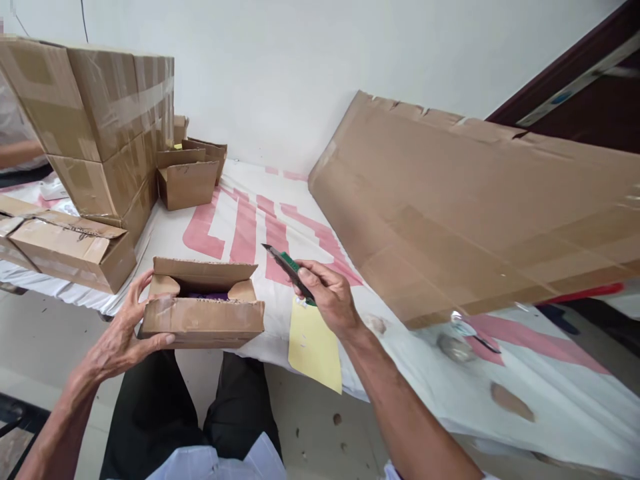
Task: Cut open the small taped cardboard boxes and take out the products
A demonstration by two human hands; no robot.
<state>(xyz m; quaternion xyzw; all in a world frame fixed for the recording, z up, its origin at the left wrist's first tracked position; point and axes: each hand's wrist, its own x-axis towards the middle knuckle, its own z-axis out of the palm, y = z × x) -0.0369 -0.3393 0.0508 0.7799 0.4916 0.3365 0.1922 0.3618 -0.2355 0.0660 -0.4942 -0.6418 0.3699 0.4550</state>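
Observation:
A small brown cardboard box stands at the table's front edge, its top flaps raised and something dark purple partly visible inside. My left hand grips the box's left end, thumb on the front and fingers at the back. To the right of the box, my right hand is closed around a green and black utility knife, whose blade points up and to the left, clear of the box. Below that hand a yellow sheet hangs over the table edge.
Taped cartons are stacked at the left, with a long box before them and an open box beside them. A large cardboard sheet leans at the right. Another person's arm shows far left.

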